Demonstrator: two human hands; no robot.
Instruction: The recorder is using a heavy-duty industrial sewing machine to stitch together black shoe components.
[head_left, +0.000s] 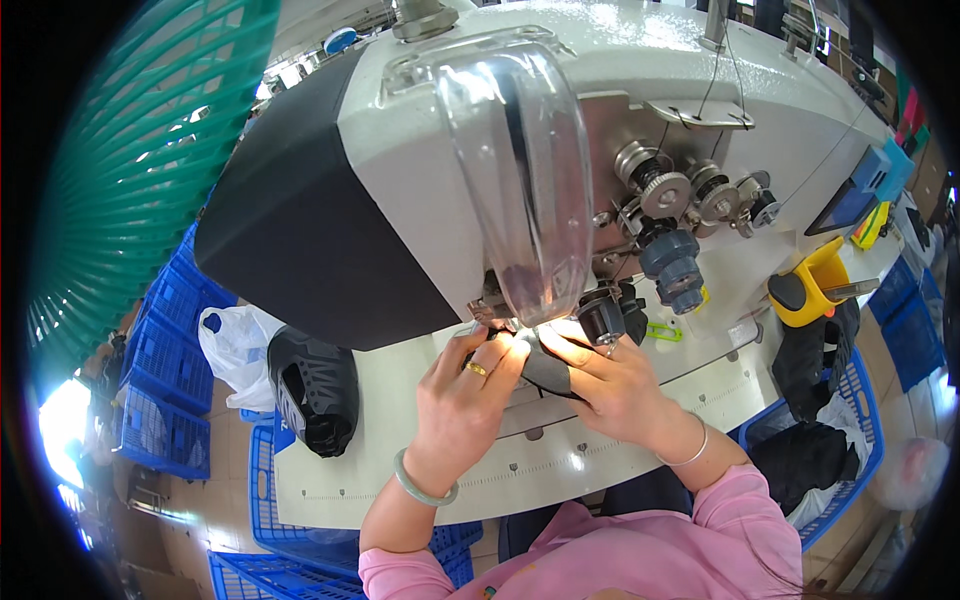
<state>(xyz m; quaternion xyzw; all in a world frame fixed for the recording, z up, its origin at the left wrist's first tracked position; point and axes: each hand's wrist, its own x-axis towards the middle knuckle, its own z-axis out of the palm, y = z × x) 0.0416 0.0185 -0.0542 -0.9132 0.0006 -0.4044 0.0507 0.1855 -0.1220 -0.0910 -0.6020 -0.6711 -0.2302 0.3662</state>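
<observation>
A dark grey fabric piece (546, 372) with a black edge lies on the sewing machine's bed, under the lit needle area. My left hand (468, 385) presses its bunched fingertips on the piece's left side, close to the needle. On the right side, my right hand (615, 388) grips the piece, fingers reaching toward the presser foot. Fingertips and machine parts hide the needle point. Above both hands rises the white sewing machine (400, 130) with a clear plastic guard (525, 190). A dark shoe upper (318, 392) lies on the table to the left.
A green fan grille (150, 150) stands at upper left. Beside the shoe upper is a white plastic bag (236, 350). Blue baskets (262, 490) flank the table; the right basket (872, 420) holds dark pieces. A yellow-and-black plastic object (812, 285) and a green clip (663, 332) lie right.
</observation>
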